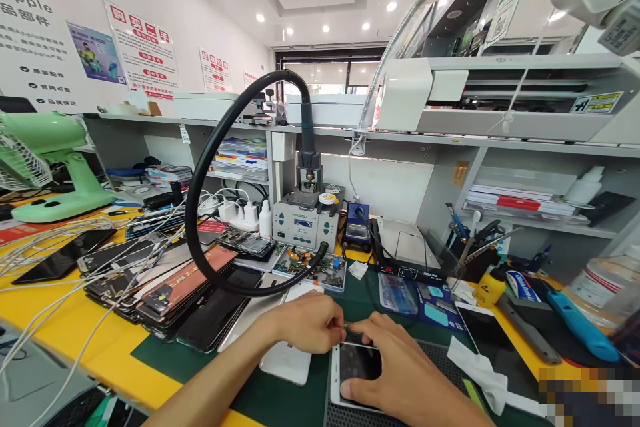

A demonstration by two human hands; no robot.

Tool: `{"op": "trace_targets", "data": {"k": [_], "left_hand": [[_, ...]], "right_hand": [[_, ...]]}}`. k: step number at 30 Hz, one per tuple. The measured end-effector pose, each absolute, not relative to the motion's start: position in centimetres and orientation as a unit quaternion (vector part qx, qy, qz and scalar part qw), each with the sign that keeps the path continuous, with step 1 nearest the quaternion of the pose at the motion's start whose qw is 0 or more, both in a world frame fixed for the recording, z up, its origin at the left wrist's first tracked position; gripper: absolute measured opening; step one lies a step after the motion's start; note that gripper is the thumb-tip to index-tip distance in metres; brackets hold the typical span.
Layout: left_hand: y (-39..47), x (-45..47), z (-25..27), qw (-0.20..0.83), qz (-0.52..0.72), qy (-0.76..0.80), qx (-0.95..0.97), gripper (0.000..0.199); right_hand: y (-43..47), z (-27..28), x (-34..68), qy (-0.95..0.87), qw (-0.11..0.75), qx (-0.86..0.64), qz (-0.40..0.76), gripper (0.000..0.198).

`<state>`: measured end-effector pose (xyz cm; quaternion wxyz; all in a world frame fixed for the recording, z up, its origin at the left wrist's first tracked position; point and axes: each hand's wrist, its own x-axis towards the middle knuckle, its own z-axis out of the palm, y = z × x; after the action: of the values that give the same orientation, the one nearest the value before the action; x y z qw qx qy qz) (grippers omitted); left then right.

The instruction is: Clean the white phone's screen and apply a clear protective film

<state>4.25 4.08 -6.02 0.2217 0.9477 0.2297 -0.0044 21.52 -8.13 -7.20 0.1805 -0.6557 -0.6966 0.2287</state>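
Note:
A white smartphone (357,365) with a dark screen lies on a black perforated mat (440,360) in front of me. My left hand (313,321) is closed at the phone's far edge, its thumb and index finger pinched together. Something small and greenish shows by these fingertips, too little of it to name. My right hand (395,357) spans the phone: the thumb presses on its near left part, while the index finger reaches its far edge, close to my left fingertips. Beside my left wrist, another white phone (287,363) lies on the green mat (170,360).
Stacked phones (200,307) and loose white cables crowd the left. A soldering station (305,223) with a thick black hose (193,213) stands ahead, behind a tray of small parts (333,270). A crumpled tissue (480,373), a dark-screened phone (493,340) and a blue-handled tool (583,327) lie right.

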Motion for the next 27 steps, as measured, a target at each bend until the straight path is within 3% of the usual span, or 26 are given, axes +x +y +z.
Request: {"op": "trace_targets", "data": {"k": [10, 15, 27], "left_hand": [[4.4, 4.2, -6.3, 0.224, 0.007, 0.224, 0.949, 0.029], [4.3, 4.1, -6.3, 0.221, 0.008, 0.224, 0.949, 0.034], [4.4, 4.2, -6.6, 0.217, 0.023, 0.218, 0.951, 0.035]], "right_hand": [[-7.3, -8.1, 19.9, -0.673, 0.168, -0.699, 0.174, 0.040], [-7.5, -7.2, 20.7, -0.680, 0.179, -0.677, 0.218, 0.035], [-7.4, -7.8, 20.1, -0.672, 0.166, -0.696, 0.191, 0.042]]}}
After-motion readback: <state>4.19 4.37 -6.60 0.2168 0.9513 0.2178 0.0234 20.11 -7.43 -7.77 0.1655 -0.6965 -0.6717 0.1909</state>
